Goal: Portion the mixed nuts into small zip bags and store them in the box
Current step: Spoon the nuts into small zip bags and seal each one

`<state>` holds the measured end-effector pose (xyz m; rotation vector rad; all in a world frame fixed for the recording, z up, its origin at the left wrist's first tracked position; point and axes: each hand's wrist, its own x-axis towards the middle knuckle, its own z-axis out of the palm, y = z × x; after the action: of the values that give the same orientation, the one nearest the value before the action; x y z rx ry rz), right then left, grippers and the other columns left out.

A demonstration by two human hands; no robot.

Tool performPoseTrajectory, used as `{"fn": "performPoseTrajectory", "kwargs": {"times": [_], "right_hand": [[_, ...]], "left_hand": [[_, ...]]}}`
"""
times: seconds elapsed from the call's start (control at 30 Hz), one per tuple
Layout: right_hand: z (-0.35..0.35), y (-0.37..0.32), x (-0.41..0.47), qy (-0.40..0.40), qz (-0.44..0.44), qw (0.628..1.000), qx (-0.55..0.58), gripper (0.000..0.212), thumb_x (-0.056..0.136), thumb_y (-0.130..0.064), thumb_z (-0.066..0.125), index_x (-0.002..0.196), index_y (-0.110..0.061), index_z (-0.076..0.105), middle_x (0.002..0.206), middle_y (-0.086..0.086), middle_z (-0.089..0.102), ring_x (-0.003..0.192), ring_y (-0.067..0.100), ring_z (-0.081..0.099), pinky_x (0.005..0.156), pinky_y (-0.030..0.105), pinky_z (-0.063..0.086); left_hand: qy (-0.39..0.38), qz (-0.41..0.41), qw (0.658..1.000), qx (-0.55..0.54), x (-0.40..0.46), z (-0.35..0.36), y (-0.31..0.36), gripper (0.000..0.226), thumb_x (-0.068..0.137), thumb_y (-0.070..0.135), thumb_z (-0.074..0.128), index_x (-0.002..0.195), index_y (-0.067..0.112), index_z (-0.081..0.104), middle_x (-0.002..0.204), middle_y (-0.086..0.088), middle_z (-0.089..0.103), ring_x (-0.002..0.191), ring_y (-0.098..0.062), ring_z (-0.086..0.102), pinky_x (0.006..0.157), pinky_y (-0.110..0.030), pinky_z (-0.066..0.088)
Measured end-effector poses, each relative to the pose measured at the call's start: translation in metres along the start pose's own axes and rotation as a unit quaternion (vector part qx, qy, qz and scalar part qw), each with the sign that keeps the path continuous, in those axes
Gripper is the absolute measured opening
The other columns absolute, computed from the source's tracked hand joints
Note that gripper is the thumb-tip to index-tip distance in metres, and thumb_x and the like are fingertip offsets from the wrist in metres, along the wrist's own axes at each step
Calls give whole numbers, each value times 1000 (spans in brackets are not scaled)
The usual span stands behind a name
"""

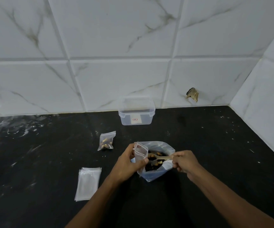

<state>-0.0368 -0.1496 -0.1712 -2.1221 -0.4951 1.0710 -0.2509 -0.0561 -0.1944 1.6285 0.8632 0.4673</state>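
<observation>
Presently filling: left hand pinches a small clear zip bag open over the large clear plastic bag of mixed nuts; right hand grips a loaded pale wooden spoon. Next, tip it in squarely. The clear lidless plastic box waits by the wall.

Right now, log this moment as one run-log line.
left hand: holds small zip bag | right hand: spoon over nut bag | filled bag: on counter | box: open

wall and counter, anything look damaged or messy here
Yes. A chipped hole breaks the tile low on the back wall, right of the clear box. Pale specks and smears mark the black counter, heaviest at the left. No spilled nuts show.
</observation>
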Motion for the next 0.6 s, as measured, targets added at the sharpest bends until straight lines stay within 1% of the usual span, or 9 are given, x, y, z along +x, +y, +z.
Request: {"fn": "performPoseTrajectory", "kwargs": {"times": [0.1, 0.23, 0.3, 0.37, 0.47, 0.53, 0.6], "right_hand": [[-14, -6, -4, -6, 1, 1000, 18, 14, 93, -4, 56, 99, -9, 68, 78, 11, 65, 65, 14, 57, 54, 23, 47], [-32, -23, -13, -7, -19, 999, 42, 16, 94, -4, 55, 96, -9, 70, 82, 11, 64, 69, 15, 56, 59, 24, 47], [-41, -37, -21, -4, -37, 997, 63, 15, 95, -5, 55, 96, -9, 70, 82, 11, 64, 69, 15, 57, 58, 25, 47], [-48, -53, -29, -7, -60, 995, 79, 14, 94, -5, 57, 96, -9, 70, 81, 10, 63, 68, 15, 57, 58, 25, 47], [-54, -72, -44, -12, -94, 992, 83, 13, 94, -8, 58, 98, -11, 71, 83, 9, 64, 69, 14, 57, 60, 25, 48], [-54, -80, -52, -10, -128, 990, 54, 14, 94, -10, 58, 98, -13, 71, 84, 9, 64, 70, 13, 57, 61, 24, 49], [-50, -82, -57, 6, -178, 984, -3, 14, 95, -13, 58, 98, -15, 72, 82, 7, 66, 67, 11, 59, 60, 23, 49]], "left_hand": [[23, 8, 1000, -2, 2, -3, 1, 48, 82, 35, 76, 122, 46, 52, 119, 19, 65, 116, -3, 60, 97, -31, 52], [58, 21, 998, 11, 7, -7, 7, 50, 75, 44, 77, 119, 48, 53, 114, 21, 66, 110, 0, 63, 97, -37, 54], [73, 33, 997, 21, 11, -7, 10, 53, 73, 47, 77, 120, 45, 52, 114, 20, 67, 109, -1, 64, 96, -38, 55], [83, 42, 995, 35, 14, -6, 14, 55, 74, 47, 77, 123, 42, 51, 114, 20, 66, 109, 1, 62, 95, -34, 54], [91, 52, 993, 58, 18, -2, 20, 54, 80, 37, 78, 124, 39, 49, 115, 21, 64, 108, 6, 59, 92, -24, 51], [95, 58, 992, 67, 20, 2, 23, 54, 80, 35, 78, 126, 36, 49, 115, 20, 63, 108, 5, 59, 88, -20, 50], [93, 59, 991, 76, 21, 6, 27, 56, 81, 35, 78, 128, 34, 48, 116, 18, 63, 108, 4, 58, 83, -14, 48]]}}
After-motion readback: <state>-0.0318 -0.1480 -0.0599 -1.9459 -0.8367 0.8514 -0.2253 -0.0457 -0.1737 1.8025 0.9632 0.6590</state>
